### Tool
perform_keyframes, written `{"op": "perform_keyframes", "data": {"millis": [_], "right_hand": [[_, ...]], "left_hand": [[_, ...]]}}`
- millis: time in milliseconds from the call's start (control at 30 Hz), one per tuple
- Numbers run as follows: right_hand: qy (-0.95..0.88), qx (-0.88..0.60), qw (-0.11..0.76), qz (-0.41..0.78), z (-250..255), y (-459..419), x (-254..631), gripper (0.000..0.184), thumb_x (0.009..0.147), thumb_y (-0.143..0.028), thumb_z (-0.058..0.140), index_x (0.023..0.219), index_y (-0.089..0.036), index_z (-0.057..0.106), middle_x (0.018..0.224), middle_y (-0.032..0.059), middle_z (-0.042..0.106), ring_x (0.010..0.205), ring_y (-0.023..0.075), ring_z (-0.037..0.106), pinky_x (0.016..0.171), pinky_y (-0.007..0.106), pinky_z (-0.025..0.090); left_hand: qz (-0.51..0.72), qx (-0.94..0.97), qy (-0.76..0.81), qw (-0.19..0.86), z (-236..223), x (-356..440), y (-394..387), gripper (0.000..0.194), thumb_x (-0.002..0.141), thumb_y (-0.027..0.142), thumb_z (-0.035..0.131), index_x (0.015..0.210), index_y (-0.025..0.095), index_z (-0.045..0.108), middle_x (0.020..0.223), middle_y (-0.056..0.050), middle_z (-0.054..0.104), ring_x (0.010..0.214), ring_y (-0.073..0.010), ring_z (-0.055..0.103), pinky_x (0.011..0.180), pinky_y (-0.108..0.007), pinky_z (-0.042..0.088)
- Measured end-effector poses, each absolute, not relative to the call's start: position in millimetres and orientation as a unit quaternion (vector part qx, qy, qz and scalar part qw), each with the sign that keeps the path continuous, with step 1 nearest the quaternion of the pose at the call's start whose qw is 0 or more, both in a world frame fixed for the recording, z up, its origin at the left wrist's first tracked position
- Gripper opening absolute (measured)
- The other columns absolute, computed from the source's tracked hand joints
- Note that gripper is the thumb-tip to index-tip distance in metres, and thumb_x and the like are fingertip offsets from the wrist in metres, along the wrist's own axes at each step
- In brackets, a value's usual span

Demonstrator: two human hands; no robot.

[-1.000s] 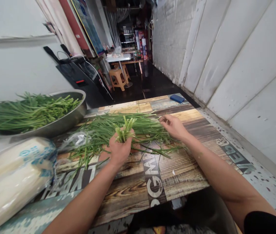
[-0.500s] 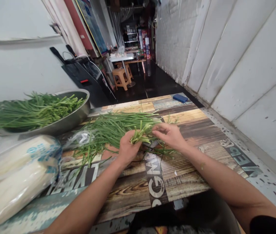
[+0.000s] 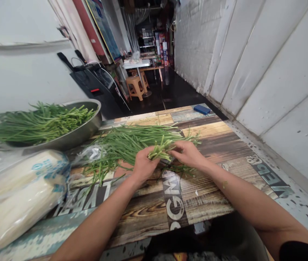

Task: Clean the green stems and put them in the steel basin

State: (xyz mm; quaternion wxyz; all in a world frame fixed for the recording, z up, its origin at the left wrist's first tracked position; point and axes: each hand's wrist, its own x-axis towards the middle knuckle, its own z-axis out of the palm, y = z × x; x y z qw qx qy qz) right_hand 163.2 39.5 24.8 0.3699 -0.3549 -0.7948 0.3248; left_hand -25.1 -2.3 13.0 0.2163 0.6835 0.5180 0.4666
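Observation:
My left hand (image 3: 145,163) is wrapped round a bunch of green chives (image 3: 161,149), their pale stem ends poking out to the right. At those ends, my right hand (image 3: 186,154) has its thumb and fingers closed in a pinch on the stems. How many stems it grips is hidden. A loose pile of chives (image 3: 132,139) lies on the table behind and left of my left hand. Scattered bits of chive (image 3: 183,169) and a dark object, partly covered, lie under the hands.
A metal basin (image 3: 87,125) heaped with chives stands at the left. Nearer me lies a clear bag of long white food (image 3: 20,195). The wood-patterned table (image 3: 143,214) carries a small blue box (image 3: 202,109) at its far right corner. Stools (image 3: 134,87) stand beyond.
My right hand has come slightly down and in, so its fingertips now meet the stem ends held in my left hand. The left hand stays nearly still.

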Motion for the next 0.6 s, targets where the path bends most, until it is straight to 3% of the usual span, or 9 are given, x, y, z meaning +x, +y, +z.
{"op": "perform_keyframes", "data": {"millis": [133, 400, 467, 600], "right_hand": [[-0.785, -0.367, 0.355, 0.352, 25, 41, 164, 0.010, 0.075, -0.017, 0.059, 0.078, -0.015, 0.068, 0.067, -0.0003, 0.063, 0.056, 0.0107, 0.053, 0.055, 0.022, 0.039], [-0.792, -0.370, 0.338, 0.350, 32, 39, 166, 0.007, 0.072, -0.018, 0.056, 0.067, -0.016, 0.061, 0.058, -0.0035, 0.054, 0.055, 0.0092, 0.046, 0.054, 0.021, 0.034], [-0.783, -0.389, 0.347, 0.340, 34, 43, 170, 0.008, 0.070, -0.019, 0.055, 0.064, -0.016, 0.057, 0.056, -0.0043, 0.051, 0.054, 0.0085, 0.044, 0.053, 0.021, 0.033], [-0.762, -0.458, 0.343, 0.302, 35, 55, 182, 0.016, 0.070, -0.023, 0.056, 0.055, -0.017, 0.051, 0.052, -0.0050, 0.044, 0.052, 0.0086, 0.040, 0.052, 0.022, 0.030]], "left_hand": [[0.450, 0.697, 0.516, 0.213, 12, -24, -2, 0.016, 0.079, 0.022, 0.061, 0.088, 0.016, 0.072, 0.083, -0.003, 0.073, 0.074, -0.0154, 0.065, 0.070, -0.024, 0.051], [0.489, 0.703, 0.465, 0.225, 11, -27, 2, 0.020, 0.078, 0.024, 0.064, 0.096, 0.018, 0.072, 0.111, -0.006, 0.069, 0.104, -0.0187, 0.063, 0.094, -0.029, 0.048], [0.498, 0.668, 0.491, 0.253, 7, -28, 3, 0.024, 0.076, 0.025, 0.067, 0.098, 0.017, 0.071, 0.107, -0.006, 0.070, 0.099, -0.0191, 0.065, 0.090, -0.029, 0.050], [0.504, 0.606, 0.542, 0.291, 4, -29, 4, 0.017, 0.069, 0.025, 0.071, 0.082, 0.014, 0.072, 0.077, -0.004, 0.072, 0.070, -0.0166, 0.067, 0.067, -0.024, 0.052]]}}
